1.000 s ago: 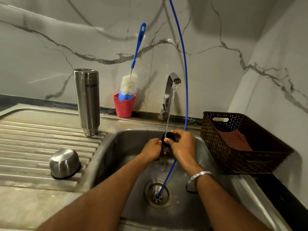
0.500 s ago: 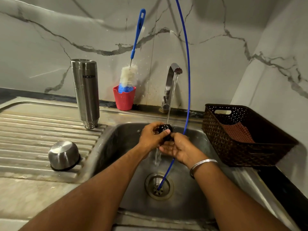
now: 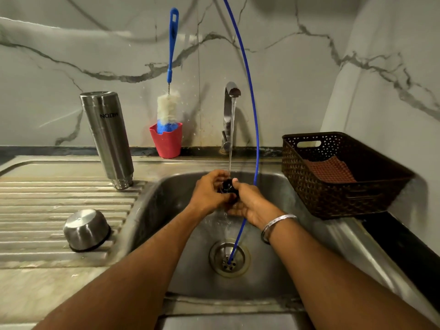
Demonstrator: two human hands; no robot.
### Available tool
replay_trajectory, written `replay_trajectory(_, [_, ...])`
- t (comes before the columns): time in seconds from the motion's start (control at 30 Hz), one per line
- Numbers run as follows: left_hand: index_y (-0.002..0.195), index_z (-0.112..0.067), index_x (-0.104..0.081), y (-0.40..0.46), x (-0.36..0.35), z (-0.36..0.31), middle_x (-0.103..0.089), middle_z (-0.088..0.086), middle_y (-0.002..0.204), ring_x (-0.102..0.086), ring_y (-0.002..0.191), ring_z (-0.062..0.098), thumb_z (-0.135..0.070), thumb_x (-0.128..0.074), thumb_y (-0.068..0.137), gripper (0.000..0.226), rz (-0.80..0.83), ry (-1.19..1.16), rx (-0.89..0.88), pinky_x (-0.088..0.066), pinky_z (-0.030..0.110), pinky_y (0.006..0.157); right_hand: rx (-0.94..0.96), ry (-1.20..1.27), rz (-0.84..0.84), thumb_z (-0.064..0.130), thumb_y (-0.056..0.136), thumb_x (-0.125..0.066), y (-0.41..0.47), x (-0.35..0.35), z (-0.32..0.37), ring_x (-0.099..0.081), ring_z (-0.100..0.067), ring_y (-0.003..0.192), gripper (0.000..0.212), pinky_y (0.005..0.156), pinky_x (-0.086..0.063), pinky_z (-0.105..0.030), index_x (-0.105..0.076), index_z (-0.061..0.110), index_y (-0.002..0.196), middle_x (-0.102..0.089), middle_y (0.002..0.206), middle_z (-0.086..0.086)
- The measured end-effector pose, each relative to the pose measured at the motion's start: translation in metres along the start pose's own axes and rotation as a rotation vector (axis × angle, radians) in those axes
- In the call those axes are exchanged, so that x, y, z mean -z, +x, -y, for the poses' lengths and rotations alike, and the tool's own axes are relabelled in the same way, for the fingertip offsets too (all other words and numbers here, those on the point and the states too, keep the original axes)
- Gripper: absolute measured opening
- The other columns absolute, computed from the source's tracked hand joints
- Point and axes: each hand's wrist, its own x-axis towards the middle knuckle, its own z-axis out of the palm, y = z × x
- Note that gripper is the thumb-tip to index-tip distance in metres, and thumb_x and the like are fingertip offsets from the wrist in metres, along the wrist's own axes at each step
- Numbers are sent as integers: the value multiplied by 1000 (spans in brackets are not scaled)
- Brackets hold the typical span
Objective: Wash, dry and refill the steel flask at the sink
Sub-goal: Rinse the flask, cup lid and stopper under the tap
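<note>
Currently both hands hold a small black stopper (image 3: 228,186) under the tap (image 3: 230,91) stream, over the sink (image 3: 166,198): left hand (image 3: 209,194) fingers curled round it, right hand (image 3: 247,203) cupping beneath, thumb on top. Steel flask (image 3: 108,136) stands inverted on the drainboard (image 3: 59,198), steel cap (image 3: 86,229) nearby.

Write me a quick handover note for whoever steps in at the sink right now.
Left hand and right hand both hold the small black stopper under the running tap, over the sink.
Steel flask stands upside down on the drainboard; its steel cap lies inverted nearby.
Bottle brush sits in the red cup.
Left: finish rinsing the stopper, dry everything, refill the flask.
</note>
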Motion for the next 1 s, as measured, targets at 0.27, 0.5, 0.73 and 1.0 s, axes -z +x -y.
replay_trajectory(0.27, [119, -22, -72, -6, 2, 1, -76, -8, 101, -71, 94, 2, -33, -67, 97, 24, 6, 134, -18, -58, 27, 89, -172, 153, 32, 48, 109, -19, -8, -4, 1, -70, -34, 68, 64, 63, -60, -42, -59, 0, 97, -72, 71, -21])
replay_trajectory(0.5, [120, -14, -70, -5, 2, 3, -74, 3, 109, -69, 100, 17, -26, -74, 93, 31, 54, 432, 63, -56, 31, 88, -209, 148, 24, 35, 109, -37, -2, -5, -10, -65, -33, 73, 38, 78, -58, -50, -57, 5, 96, -66, 93, -21])
replay_trajectory(0.73, [119, -16, -72, -4, 7, -1, -75, 0, 111, -71, 105, 14, -15, -89, 76, 46, -51, 211, 140, -57, 31, 95, -71, 13, -7, 34, 109, -40, 2, -11, -12, -69, -29, 80, 31, 80, -60, -48, -64, 13, 103, -67, 87, -12])
replay_trajectory(1.0, [126, -24, -69, -10, 7, -8, -73, -4, 117, -68, 108, 11, -31, -75, 91, 36, -33, 393, 31, -55, 35, 99, -19, -131, -51, 42, 108, -37, 5, -6, -18, -73, -25, 73, 43, 78, -62, -43, -63, 8, 108, -74, 84, -13])
